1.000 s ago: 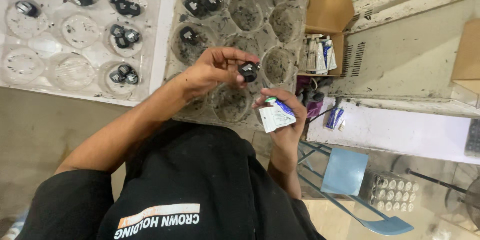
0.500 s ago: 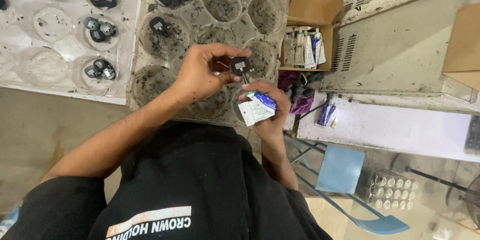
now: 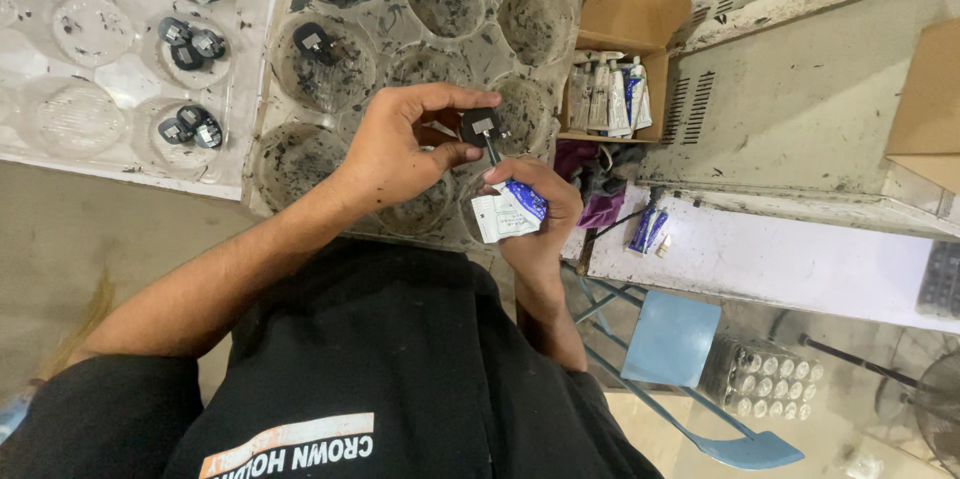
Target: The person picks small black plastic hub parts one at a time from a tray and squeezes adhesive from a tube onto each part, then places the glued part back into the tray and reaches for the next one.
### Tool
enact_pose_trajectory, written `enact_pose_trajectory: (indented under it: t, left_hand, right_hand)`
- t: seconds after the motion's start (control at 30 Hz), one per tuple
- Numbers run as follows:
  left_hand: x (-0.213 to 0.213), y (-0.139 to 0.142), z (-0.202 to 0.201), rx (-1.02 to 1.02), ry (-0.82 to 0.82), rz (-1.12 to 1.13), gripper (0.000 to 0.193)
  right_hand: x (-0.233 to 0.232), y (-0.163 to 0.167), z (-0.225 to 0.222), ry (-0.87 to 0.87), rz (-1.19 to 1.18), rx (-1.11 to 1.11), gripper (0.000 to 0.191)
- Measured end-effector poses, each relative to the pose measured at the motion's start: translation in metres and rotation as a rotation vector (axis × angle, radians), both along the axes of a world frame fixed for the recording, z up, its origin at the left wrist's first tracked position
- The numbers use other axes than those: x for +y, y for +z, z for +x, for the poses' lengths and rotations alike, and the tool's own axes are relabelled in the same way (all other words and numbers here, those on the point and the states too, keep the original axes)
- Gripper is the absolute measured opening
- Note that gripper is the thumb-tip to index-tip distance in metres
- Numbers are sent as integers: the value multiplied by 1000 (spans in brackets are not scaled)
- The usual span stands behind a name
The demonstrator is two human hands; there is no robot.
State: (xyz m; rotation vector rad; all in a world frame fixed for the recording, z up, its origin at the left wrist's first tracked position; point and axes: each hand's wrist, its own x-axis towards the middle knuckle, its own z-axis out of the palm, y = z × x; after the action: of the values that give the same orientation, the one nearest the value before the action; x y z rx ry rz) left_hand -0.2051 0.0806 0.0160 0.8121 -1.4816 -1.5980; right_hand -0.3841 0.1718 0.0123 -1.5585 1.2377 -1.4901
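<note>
The left hand (image 3: pixel 400 144) pinches a small black part (image 3: pixel 478 126) while the right hand (image 3: pixel 535 219) squeezes a glue tube (image 3: pixel 510 211) onto it, so gluing seems midway, with more parts (image 3: pixel 190 39) waiting in the trays (image 3: pixel 250 69).

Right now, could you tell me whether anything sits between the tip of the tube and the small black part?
Nothing visible does. The tube in the right hand points its thin nozzle straight at the black part pinched by the left hand.
</note>
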Motion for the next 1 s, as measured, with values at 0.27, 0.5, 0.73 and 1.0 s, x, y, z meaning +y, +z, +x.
enact_pose_trajectory:
  t: [0.27, 0.5, 0.73, 1.0]
  left_hand:
    - [-2, -5, 4, 25, -2, 63, 46]
    - [-2, -8, 7, 56, 11, 111, 47]
    - [0, -20, 9, 82, 27, 148, 44]
    - [6, -40, 2, 392, 13, 500, 47]
  right_hand:
    - [-2, -3, 5, -34, 63, -29, 20]
    - [-2, -3, 10, -50, 50, 66, 22]
    - [-4, -4, 15, -47, 33, 56, 23]
    - [0, -6, 19, -57, 161, -64, 22]
